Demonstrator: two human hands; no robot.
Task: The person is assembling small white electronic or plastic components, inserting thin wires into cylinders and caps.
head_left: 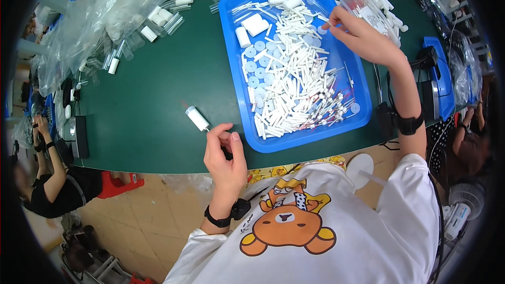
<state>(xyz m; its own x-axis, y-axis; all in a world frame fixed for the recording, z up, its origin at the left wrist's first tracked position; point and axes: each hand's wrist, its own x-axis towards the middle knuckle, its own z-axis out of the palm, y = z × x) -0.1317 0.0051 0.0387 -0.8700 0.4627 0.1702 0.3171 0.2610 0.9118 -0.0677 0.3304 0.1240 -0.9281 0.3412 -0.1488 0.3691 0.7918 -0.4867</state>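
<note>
Over the right rim of the blue tray [362, 84], my right hand [360, 36] has its thumb and fingertips pinched together. Whatever is between them is too small to make out; a thin, pale stick-like piece lies right by the fingertips. Near the table's front edge is my left hand [226, 155], its fingers loosely curled and thumb apart, holding nothing I can see. Just beyond its knuckles lies a white cylinder [198, 119] with a pale cap and a thin reddish wire at its far end. In the tray are many short white tubes [300, 73] and pale blue discs [260, 46].
White foam-like cylinders [255, 24] sit in the tray's far left corner. A clear plastic box [368, 13] stands right of it. Clear bags [115, 5] and more cylinders line the green table's [158, 89] far side. Other people work at left and right.
</note>
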